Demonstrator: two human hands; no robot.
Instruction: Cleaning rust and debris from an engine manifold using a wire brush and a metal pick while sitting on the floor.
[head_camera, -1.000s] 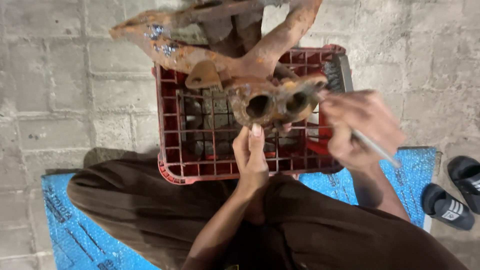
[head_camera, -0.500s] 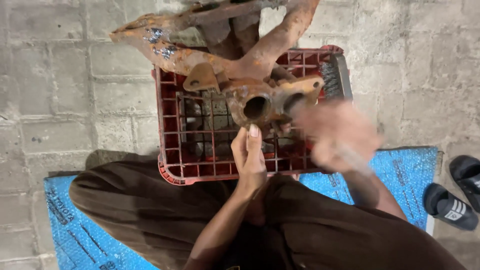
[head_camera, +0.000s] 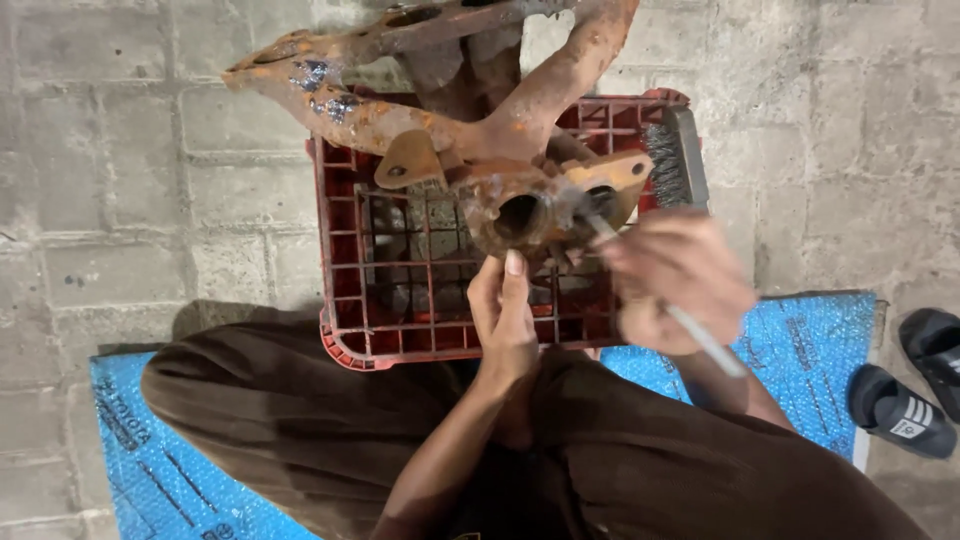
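Rusty manifold just beyond left hand grip, touching

Wire brush blocks crate's right rim; left w/ room

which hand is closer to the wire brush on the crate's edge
Right. The right hand is blurred just below the wire brush; the left hand sits further left, under the rusty metal part.

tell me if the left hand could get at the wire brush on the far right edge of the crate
Probably not easily. The left hand steadies the rusty part, and the right hand with its thin tool sits between it and the wire brush.
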